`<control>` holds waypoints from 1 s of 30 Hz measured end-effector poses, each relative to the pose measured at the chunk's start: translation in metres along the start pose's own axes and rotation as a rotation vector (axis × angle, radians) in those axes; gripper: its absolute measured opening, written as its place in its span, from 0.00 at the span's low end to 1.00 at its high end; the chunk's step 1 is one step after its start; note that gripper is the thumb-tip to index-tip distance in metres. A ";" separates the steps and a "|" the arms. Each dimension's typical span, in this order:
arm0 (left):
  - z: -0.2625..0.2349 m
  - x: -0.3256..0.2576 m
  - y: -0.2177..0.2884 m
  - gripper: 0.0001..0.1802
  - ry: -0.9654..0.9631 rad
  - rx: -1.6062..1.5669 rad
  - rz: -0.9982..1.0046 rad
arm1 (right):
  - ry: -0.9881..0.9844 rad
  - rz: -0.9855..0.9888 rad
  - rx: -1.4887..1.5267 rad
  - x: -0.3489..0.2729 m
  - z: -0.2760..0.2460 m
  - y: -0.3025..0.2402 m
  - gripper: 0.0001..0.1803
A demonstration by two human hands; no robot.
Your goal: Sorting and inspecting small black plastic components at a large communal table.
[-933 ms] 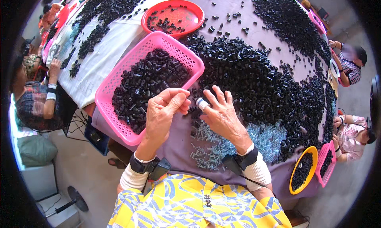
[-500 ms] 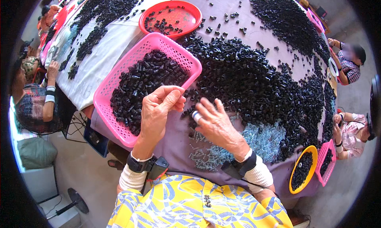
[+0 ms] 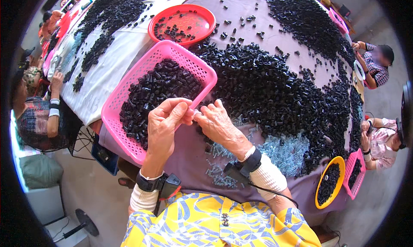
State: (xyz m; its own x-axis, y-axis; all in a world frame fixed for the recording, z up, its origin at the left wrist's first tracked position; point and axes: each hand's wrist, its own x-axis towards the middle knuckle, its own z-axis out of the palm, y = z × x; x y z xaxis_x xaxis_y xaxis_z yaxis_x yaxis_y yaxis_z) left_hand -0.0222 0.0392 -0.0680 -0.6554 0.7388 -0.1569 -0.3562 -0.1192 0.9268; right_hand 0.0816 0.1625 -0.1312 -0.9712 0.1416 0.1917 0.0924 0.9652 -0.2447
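Observation:
My left hand point(image 3: 165, 122) is closed in a pinch beside the right rim of a pink perforated basket point(image 3: 185, 60). My right hand point(image 3: 217, 123) meets it fingertip to fingertip, also pinching. Whatever lies between the fingers is too small and covered to make out. Small black plastic parts point(image 3: 161, 85) fill the basket. Beyond and to the right of my hands spreads a large heap of similar black parts point(image 3: 266, 88). Small silvery-blue coil springs point(image 3: 284, 152) lie in a pile to the right of my right wrist, some scattered under my forearm.
A red round tray point(image 3: 189, 21) with a few black parts stands behind the basket. At the right table edge are a yellow bowl point(image 3: 341, 178) and a small pink basket point(image 3: 356, 184). Other people sit along both sides. More black parts point(image 3: 116, 10) cover the white cloth.
My right hand has moved left from over the heap's near edge, its spread fingers closing to meet my left fingertips. My left hand has shifted slightly down and left.

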 end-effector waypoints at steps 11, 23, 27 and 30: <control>0.005 -0.002 -0.006 0.10 -0.052 0.042 -0.014 | -0.056 0.106 0.036 -0.001 -0.012 0.003 0.07; 0.038 -0.010 -0.022 0.11 -0.239 0.024 -0.085 | 0.352 0.351 0.787 -0.054 -0.073 0.015 0.14; 0.048 -0.009 -0.025 0.13 -0.305 -0.015 -0.063 | 0.376 0.351 0.904 -0.060 -0.072 0.019 0.11; 0.053 -0.008 -0.026 0.13 -0.296 0.017 -0.059 | 0.384 0.309 0.814 -0.061 -0.076 0.025 0.10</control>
State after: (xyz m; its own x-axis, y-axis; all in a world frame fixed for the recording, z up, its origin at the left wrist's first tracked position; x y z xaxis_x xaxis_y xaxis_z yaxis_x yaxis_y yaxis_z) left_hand 0.0277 0.0711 -0.0731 -0.4103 0.9057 -0.1066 -0.3753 -0.0612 0.9249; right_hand 0.1600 0.1942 -0.0767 -0.7776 0.5670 0.2717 0.0109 0.4442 -0.8959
